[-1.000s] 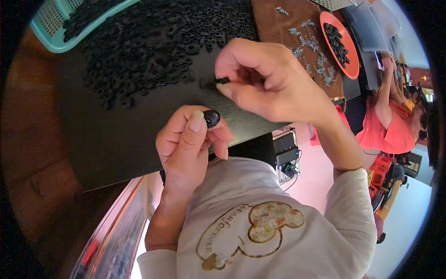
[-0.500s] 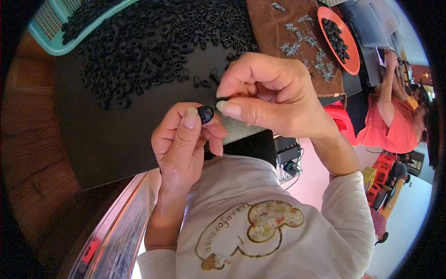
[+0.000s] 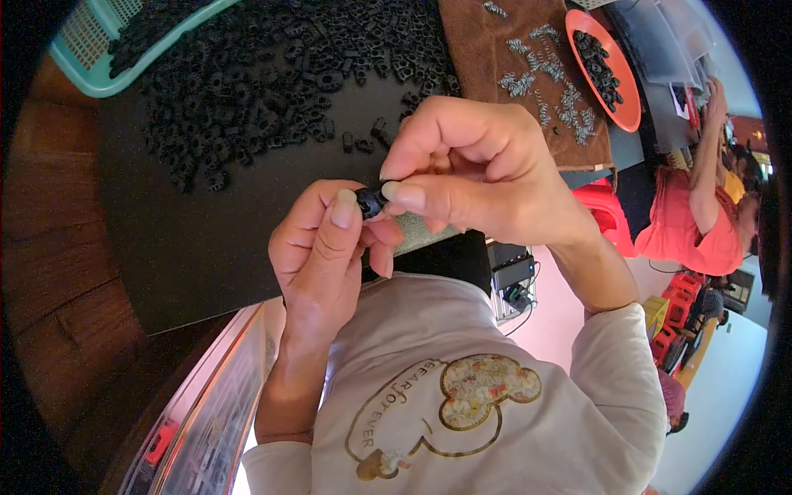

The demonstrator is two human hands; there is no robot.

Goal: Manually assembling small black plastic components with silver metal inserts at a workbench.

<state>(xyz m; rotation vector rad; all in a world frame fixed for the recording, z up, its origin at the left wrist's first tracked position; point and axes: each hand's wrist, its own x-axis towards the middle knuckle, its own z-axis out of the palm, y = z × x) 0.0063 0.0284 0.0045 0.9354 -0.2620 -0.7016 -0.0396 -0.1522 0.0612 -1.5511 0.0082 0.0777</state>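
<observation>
A small round black plastic part [image 3: 370, 202] is pinched between the thumb and fingers of my left hand [image 3: 318, 243]. My right hand [image 3: 487, 169] is closed too, its thumb and forefinger tips pressed together right at the part's right side. Whatever tiny dark piece sits between those right fingertips is mostly hidden. Beyond both hands, a large heap of small black plastic parts [image 3: 247, 91] spreads over the dark table [image 3: 198, 256]. A few loose ones lie just past my right knuckles.
A green plastic basket [image 3: 99, 82] with more black parts stands at the far left. On a brown cloth [image 3: 470, 49] lie several small metal springs [image 3: 569, 107]. An orange dish [image 3: 629, 99] holds black pieces at the right. Another person in a red top [image 3: 689, 219] works farther right.
My right fingertips have come down and left, closing the gap to the black part in my left hand. The person at the right has shifted an arm.
</observation>
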